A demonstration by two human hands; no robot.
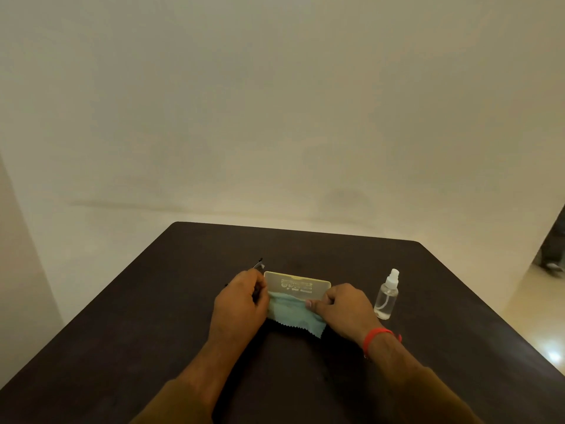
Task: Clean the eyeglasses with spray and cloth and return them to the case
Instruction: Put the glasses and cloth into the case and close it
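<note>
A pale yellow eyeglass case (298,283) with printed lettering lies flat on the dark table (305,249). In front of it, a teal cleaning cloth (290,315) with a zigzag edge stretches between my hands. My left hand (240,304) is closed around the dark eyeglasses (259,264); only a temple tip sticks out above my fingers, and the lenses are hidden. My right hand (342,310), a red band at its wrist, pinches the cloth's right side between thumb and fingers. A clear spray bottle (386,296) with a white nozzle stands upright to the right, untouched.
The table's far edge meets a plain pale wall. On the right the table edge drops to a light glossy floor (538,325), where a person's leg and shoe (553,258) show at the frame's border.
</note>
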